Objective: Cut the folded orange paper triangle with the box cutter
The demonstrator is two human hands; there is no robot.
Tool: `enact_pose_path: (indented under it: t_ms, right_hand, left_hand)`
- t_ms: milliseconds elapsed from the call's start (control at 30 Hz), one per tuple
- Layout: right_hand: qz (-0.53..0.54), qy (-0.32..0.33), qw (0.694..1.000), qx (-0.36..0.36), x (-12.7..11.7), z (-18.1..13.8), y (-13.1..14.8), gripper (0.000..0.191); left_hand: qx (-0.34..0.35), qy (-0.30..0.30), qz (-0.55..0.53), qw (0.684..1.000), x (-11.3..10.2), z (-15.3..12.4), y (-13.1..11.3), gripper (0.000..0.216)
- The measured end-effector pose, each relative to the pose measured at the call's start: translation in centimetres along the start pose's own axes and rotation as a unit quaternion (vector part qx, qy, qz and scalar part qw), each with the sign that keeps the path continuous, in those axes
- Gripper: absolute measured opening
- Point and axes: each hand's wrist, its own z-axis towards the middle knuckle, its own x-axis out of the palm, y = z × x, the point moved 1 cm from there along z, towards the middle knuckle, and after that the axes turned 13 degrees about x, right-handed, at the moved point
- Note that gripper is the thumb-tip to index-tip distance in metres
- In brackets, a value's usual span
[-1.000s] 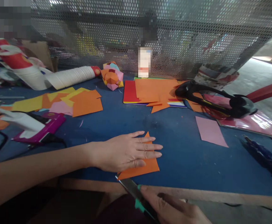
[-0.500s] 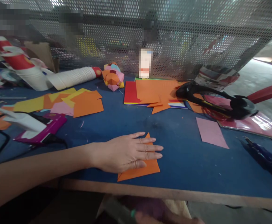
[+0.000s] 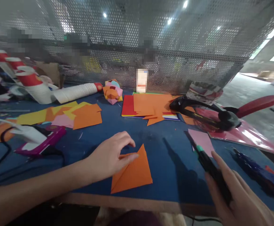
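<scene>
Head view: the left hand (image 3: 110, 155) has lifted from lying flat on the orange folded paper (image 3: 133, 171) and now arches over its left corner, fingers curled, with only the thumb and fingertips touching the paper's upper edge; it pinches nothing that I can make out. The paper lies on the blue table (image 3: 169, 157) close to the near edge, about where it lay a second ago, though now mostly uncovered. The right hand (image 3: 240, 197), which was low by the table's front edge a second ago, has come up to the right of the paper and is closed around a dark craft knife (image 3: 209, 166) with a green tip; no bare blade shows now. The knife's tip sits over the near corner of a pink sheet (image 3: 201, 141), well apart from the orange paper. That suggests cutting has paused and the knife is being put aside. A glue gun (image 3: 36, 139) lies left of the paper.
</scene>
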Motion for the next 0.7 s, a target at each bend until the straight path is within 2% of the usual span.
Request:
enact_pose_path:
  t_ms: [100, 233, 467, 633, 700]
  right_hand:
    - [-0.059, -0.038, 0.997, 0.021, 0.3, 1.0, 0.4, 0.046]
    - [-0.089, -0.086, 0.992, 0.002, 1.3, 1.6, 0.9, 0.044]
    - [-0.106, -0.107, 0.988, -0.008, 3.3, 1.8, -0.9, 0.044]
    - [-0.056, -0.063, 0.995, -0.044, 4.2, 1.9, -1.8, 0.039]
    - [-0.051, -0.041, 0.994, -0.086, 5.0, 1.8, -2.5, 0.035]
  left_hand:
    - [-0.053, 0.056, 0.022, 0.997, 0.4, 0.4, -0.6, 0.051]
    - [-0.087, 0.083, 0.035, 0.992, 1.0, 2.1, -1.4, 0.07]
    - [-0.083, 0.108, -0.007, 0.991, 1.1, 3.6, -1.9, 0.048]
    - [-0.103, 0.122, -0.01, 0.987, 1.1, 4.0, -2.1, 0.065]
    - [-0.106, 0.131, -0.01, 0.986, 1.1, 4.3, -2.1, 0.06]
